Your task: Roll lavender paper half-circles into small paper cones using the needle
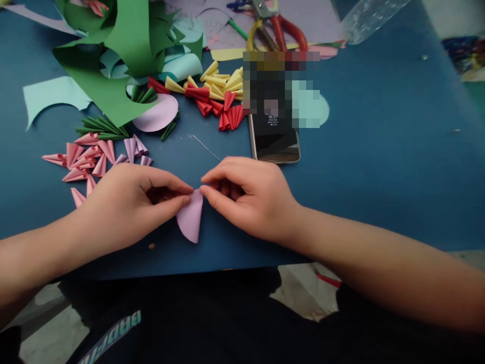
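Between my two hands hangs a light purple paper piece (pixel 190 220), shaped like a folded part of a circle with a curved lower edge. My left hand (pixel 131 199) pinches its upper left side between thumb and fingertips. At its top right corner, the thumb and forefinger of my right hand (pixel 248 194) are closed on the edge. A thin needle-like rod (pixel 205 147) lies on the table just beyond my right hand. Pink paper cones (pixel 85 159) and light purple cones (pixel 132 147) lie beyond my left hand, which partly covers them.
Dark green cones (pixel 102 127), red cones (pixel 217 103) and yellow cones (pixel 223 81) lie further back on the blue table (pixel 379 151). A lilac paper circle (pixel 157 114) rests near green paper scraps (pixel 132 35). Beyond my right hand are a phone (pixel 275 144), scissors (pixel 280 30) and a mint paper piece (pixel 320 108).
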`<state>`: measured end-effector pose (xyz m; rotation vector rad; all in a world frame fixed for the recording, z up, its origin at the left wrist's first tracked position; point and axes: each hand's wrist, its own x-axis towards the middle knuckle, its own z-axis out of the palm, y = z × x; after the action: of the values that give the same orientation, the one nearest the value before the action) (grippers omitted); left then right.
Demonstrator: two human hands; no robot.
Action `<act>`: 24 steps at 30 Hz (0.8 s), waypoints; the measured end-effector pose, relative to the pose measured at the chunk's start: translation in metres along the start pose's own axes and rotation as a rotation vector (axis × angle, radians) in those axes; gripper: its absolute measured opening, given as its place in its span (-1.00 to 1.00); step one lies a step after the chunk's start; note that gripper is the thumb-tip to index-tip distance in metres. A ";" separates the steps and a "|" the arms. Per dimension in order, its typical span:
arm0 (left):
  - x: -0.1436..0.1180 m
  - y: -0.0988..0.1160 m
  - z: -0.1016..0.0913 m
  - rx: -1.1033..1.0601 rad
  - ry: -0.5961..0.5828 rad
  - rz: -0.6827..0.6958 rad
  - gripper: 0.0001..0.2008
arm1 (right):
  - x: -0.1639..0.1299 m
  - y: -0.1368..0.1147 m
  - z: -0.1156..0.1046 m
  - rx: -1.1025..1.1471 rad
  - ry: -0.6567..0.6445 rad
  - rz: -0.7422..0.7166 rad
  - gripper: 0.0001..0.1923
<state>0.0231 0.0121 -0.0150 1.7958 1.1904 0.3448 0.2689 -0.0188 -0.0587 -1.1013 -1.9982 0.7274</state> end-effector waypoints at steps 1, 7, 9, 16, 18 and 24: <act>0.001 -0.001 0.001 0.017 0.006 -0.014 -0.80 | 0.000 0.003 0.001 -0.049 0.039 -0.044 -0.90; 0.005 -0.001 0.006 0.094 0.022 -0.023 -0.85 | 0.002 0.011 0.004 -0.164 0.034 -0.218 -0.78; 0.004 0.000 0.008 0.117 0.030 -0.014 -0.86 | 0.003 0.011 0.005 -0.201 0.018 -0.283 -0.83; -0.003 0.005 0.013 0.173 0.049 -0.002 -0.80 | 0.003 0.015 0.008 -0.274 -0.023 -0.381 -0.86; -0.002 0.003 0.013 0.196 0.041 0.023 -0.78 | 0.002 0.014 0.009 -0.303 -0.029 -0.377 -0.83; -0.001 -0.004 0.013 0.286 0.064 0.239 -0.82 | 0.000 0.010 0.007 -0.364 -0.078 -0.376 -0.72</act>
<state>0.0292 0.0048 -0.0248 2.1995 1.1134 0.3865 0.2679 -0.0154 -0.0702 -0.8602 -2.3766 0.2179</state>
